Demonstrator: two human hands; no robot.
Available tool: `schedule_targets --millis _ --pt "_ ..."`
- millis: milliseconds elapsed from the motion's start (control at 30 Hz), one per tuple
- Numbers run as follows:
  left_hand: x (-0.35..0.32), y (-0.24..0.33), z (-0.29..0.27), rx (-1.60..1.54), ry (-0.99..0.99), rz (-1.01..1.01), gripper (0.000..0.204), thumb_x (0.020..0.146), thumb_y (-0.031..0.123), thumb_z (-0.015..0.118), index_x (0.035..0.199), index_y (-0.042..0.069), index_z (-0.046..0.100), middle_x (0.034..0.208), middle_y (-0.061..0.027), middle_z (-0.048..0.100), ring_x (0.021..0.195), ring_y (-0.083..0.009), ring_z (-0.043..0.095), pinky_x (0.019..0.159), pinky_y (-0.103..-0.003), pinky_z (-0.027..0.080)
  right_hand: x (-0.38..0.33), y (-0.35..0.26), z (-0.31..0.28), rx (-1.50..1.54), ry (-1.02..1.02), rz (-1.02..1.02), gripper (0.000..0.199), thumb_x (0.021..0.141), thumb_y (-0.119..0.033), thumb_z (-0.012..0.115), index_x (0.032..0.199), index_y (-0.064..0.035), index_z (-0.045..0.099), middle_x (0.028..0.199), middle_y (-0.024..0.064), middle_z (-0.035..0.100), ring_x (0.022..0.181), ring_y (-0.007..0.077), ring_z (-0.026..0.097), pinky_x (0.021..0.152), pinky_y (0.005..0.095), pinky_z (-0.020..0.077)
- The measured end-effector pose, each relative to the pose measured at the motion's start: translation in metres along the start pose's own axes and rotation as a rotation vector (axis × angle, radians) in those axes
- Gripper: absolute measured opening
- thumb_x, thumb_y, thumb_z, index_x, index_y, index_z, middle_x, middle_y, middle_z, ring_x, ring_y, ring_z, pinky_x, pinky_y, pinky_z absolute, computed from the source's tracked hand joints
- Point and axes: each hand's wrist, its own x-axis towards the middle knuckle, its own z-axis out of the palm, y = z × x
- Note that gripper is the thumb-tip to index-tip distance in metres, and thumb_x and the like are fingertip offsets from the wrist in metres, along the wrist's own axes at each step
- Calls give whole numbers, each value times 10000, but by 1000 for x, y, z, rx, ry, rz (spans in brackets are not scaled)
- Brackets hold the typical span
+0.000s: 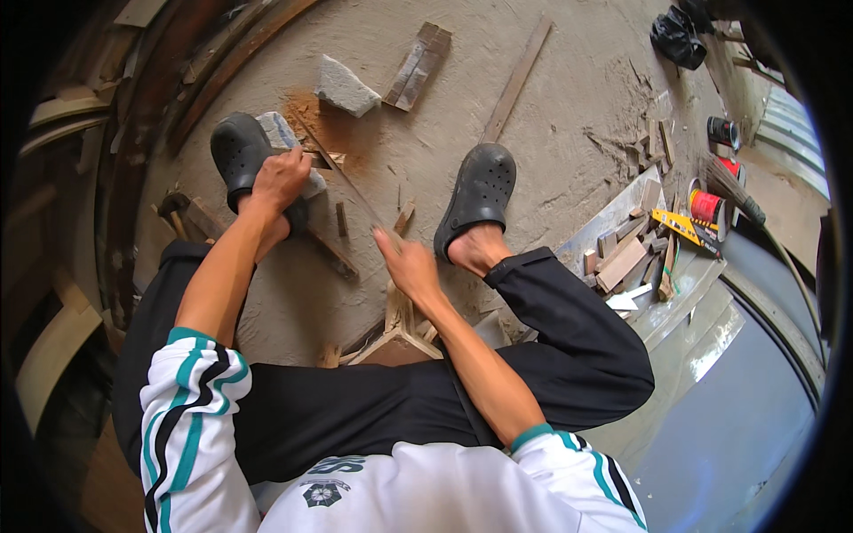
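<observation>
I sit low over a dusty concrete floor, a black clog on each foot (238, 151) (480, 195). My left hand (280, 182) is closed in a fist over the far part of a thin wooden strip (351, 186), pressing it against a grey stone (283, 131) beside my left clog. The strip runs diagonally toward me. My right hand (404, 262) holds its near end with the fingers pinched close together. Orange-brown dust (311, 111) stains the floor by the stone.
A second grey stone (345, 87), a plank offcut (418, 67) and a long slat (515, 80) lie farther out. A metal sheet (702, 293) at right carries small wood blocks (622, 258), a yellow tool (684, 226) and red cans (708, 204). Curved wooden frames (142, 115) stand left.
</observation>
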Motion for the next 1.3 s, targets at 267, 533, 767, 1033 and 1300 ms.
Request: schedule_targets --millis 267,533,767,1033,1300 --pt "0 -7 1 14 1 22 18 774 67 574 788 60 583 825 -96 586 711 -232 672 599 -348 547 44 -33 28 35 32 -62 680 917 -552 529 718 87 650 700 352 587 722 502 620 690 535 488" --pt "1 -6 4 43 -28 15 37 811 88 584 791 58 579 805 -99 583 724 -256 669 612 -366 540 -27 27 -1 60 -22 27 678 904 -578 529 780 77 654 715 323 610 745 471 638 708 502 493" --pt "7 43 -14 -58 -47 -420 148 858 69 550 959 23 649 965 -172 620 867 -346 669 735 -446 551 -88 -57 -63 -30 -198 63 704 891 -612 496 871 70 669 827 319 643 867 455 640 797 484 476" --pt "-12 77 -8 -105 -165 -567 820 806 231 651 1452 -73 249 1515 -265 237 1429 -377 221 1168 -444 170 -177 -78 -120 280 -41 41 590 924 -591 534 801 -25 644 648 -10 538 593 77 503 550 244 407" --pt "1 146 -38 -83 -346 -204 1044 770 474 725 1521 52 136 1531 -293 212 1444 -436 161 1174 -506 168 -231 -58 -181 417 159 -122 402 986 -386 549 898 0 617 611 -32 471 544 47 416 502 200 335"
